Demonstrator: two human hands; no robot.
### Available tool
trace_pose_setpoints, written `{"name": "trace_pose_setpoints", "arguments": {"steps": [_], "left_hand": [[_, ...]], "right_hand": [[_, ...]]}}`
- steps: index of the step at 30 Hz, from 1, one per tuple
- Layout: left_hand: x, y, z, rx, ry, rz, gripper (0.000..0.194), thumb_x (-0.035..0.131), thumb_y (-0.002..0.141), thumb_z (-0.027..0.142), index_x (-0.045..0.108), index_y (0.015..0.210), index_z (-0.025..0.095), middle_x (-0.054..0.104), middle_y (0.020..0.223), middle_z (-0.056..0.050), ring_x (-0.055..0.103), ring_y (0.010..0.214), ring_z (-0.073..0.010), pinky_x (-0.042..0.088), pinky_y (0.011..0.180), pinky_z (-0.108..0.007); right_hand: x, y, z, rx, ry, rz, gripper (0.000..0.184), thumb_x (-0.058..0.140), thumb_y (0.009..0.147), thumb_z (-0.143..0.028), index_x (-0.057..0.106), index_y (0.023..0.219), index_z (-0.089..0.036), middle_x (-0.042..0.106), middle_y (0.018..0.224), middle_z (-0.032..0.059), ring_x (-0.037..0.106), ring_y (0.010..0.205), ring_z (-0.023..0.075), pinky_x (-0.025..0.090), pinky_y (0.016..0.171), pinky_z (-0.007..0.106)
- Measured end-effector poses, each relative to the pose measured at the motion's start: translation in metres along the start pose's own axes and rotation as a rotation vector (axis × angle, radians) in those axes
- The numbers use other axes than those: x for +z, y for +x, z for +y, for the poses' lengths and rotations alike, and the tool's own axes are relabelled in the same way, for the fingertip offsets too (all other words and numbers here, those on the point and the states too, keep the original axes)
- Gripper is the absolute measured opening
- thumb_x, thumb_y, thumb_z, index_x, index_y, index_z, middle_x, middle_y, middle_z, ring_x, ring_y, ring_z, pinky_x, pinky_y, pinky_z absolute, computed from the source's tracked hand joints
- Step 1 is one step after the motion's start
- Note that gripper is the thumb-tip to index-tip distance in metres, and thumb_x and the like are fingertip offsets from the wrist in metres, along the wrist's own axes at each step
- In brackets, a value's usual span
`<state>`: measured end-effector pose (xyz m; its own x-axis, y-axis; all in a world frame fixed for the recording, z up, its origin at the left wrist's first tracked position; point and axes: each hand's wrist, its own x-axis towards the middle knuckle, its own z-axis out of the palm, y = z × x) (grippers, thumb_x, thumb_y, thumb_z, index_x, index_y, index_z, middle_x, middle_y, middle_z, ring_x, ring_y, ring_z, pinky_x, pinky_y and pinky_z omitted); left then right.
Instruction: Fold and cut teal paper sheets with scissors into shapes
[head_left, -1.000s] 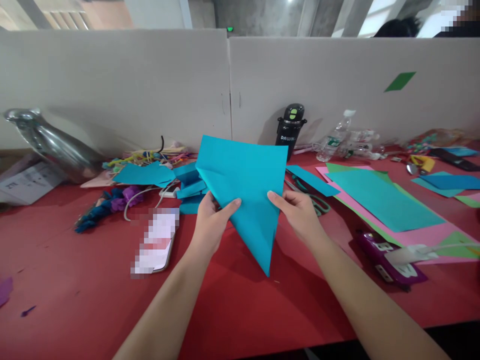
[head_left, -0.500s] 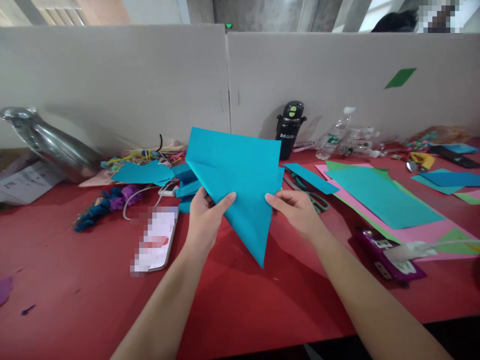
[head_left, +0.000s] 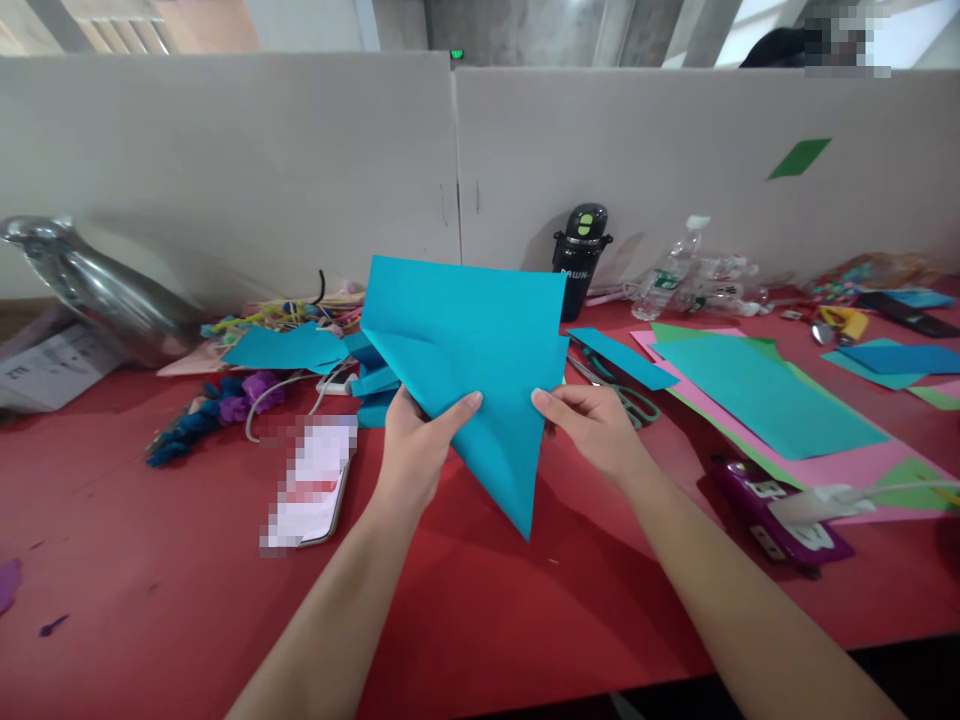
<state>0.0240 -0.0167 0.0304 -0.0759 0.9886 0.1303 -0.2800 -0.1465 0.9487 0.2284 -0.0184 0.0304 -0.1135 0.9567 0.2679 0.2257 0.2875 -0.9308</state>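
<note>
Person's left forearm [head_left: 341,570], bare, left hand [head_left: 418,445] clasped, thumb [head_left: 459,408] uppermost, right forearm [head_left: 709,555], bare, right hand [head_left: 596,420] pinching, fingers [head_left: 594,396] curled

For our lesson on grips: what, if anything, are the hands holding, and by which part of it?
A folded blue paper: the left hand grips its slanting left edge, the right hand its right edge.

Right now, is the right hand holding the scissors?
No, the right hand pinches the raised blue paper, while the scissors lie on the red table.
</note>
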Motion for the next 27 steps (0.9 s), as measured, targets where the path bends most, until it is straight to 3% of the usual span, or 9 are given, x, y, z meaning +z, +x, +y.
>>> {"name": "trace_pose_setpoints", "arguments": {"steps": [14,18,24,27], "left_hand": [[0.001,0.000,0.003,-0.010,-0.003,0.013,0.073,0.086,0.072,0.025,0.056,0.137,0.019,0.065,0.134,-0.016,0.064,0.118,-0.0371,0.057,0.096,-0.053],[0.004,-0.001,0.003,-0.024,-0.042,0.007,0.074,0.086,0.072,0.025,0.054,0.139,0.021,0.063,0.137,-0.015,0.063,0.121,-0.0366,0.056,0.098,-0.052],[0.014,-0.011,-0.005,-0.267,-0.054,-0.192,0.070,0.086,0.072,0.028,0.054,0.135,0.019,0.066,0.132,-0.016,0.066,0.117,-0.0351,0.056,0.096,-0.051],[0.018,-0.015,-0.011,-0.317,0.016,-0.275,0.072,0.089,0.068,0.027,0.056,0.132,0.018,0.068,0.129,-0.016,0.067,0.114,-0.0345,0.057,0.095,-0.049]], "right_hand": [[0.000,-0.001,0.000,-0.031,-0.006,-0.020,0.048,0.063,0.093,-0.047,0.055,0.055,-0.019,0.051,0.054,-0.0030,0.045,0.053,0.0107,0.034,0.055,0.027],[0.003,-0.001,0.000,-0.039,-0.003,0.034,0.046,0.063,0.093,-0.047,0.054,0.056,-0.019,0.049,0.056,-0.0024,0.045,0.055,0.0116,0.035,0.055,0.027],[0.009,-0.002,0.001,-0.075,0.005,0.233,0.044,0.063,0.093,-0.044,0.052,0.058,-0.019,0.047,0.057,-0.0020,0.044,0.057,0.0126,0.037,0.056,0.027],[0.006,-0.001,0.003,-0.100,-0.026,0.322,0.046,0.062,0.094,-0.044,0.050,0.057,-0.020,0.044,0.055,-0.0026,0.041,0.055,0.0126,0.034,0.055,0.029]]}}
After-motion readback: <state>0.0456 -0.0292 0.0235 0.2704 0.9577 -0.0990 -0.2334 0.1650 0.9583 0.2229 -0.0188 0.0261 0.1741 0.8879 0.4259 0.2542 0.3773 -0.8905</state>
